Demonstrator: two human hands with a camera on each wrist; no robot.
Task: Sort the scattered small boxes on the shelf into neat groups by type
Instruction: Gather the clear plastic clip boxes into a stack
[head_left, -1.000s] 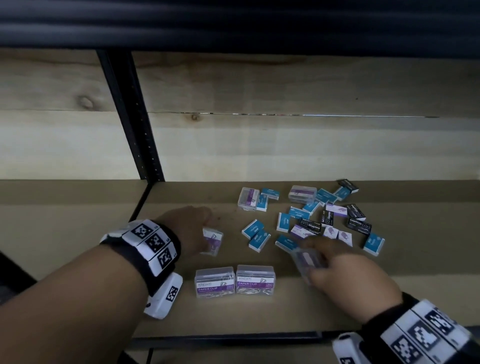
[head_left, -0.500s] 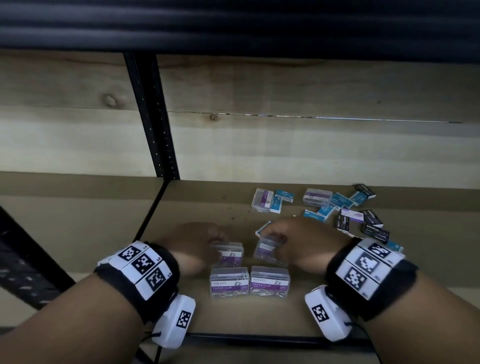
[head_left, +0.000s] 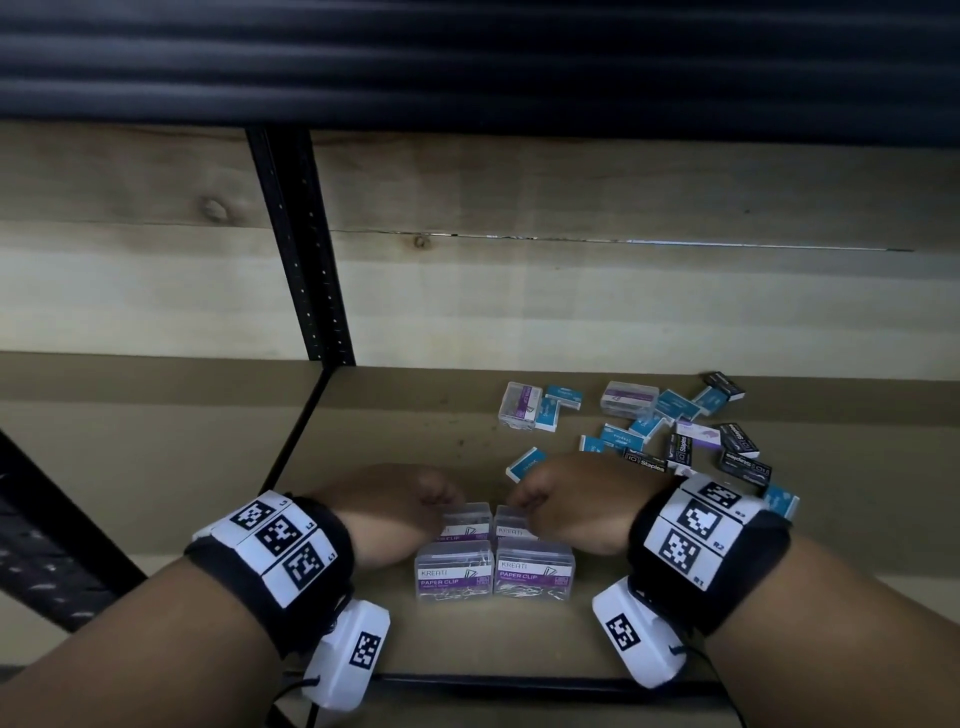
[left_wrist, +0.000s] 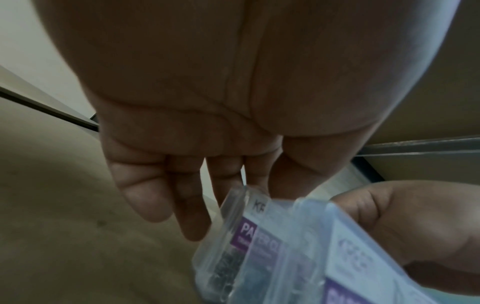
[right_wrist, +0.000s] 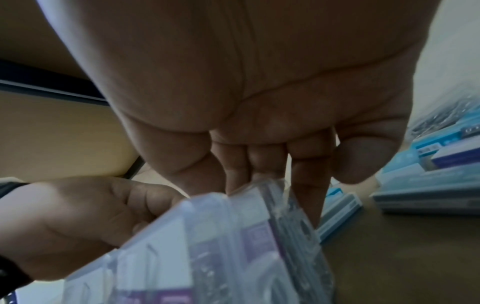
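Two clear paper clip boxes (head_left: 453, 571) (head_left: 535, 569) with purple labels stand side by side near the shelf's front. Right behind them are two more of the same kind. My left hand (head_left: 441, 506) grips the left rear box (head_left: 467, 522), fingers behind it, as the left wrist view shows for the hand (left_wrist: 241, 185) and the box (left_wrist: 259, 246). My right hand (head_left: 519, 504) pinches the right rear box (head_left: 511, 522) from above, seen close in the right wrist view (right_wrist: 249, 174). Teal boxes (head_left: 525, 464), black staples boxes (head_left: 744, 467) and two clear boxes (head_left: 518, 405) lie scattered at the back right.
A black upright post (head_left: 301, 249) rises at the shelf's back left. The wooden back wall (head_left: 571, 301) stands behind the pile. The shelf's dark front edge (head_left: 519, 686) runs just below the front boxes. A dark upper shelf hangs overhead.
My right hand carried a clear box left from the scattered pile. Both hands came together and now hold their boxes directly behind the front pair.
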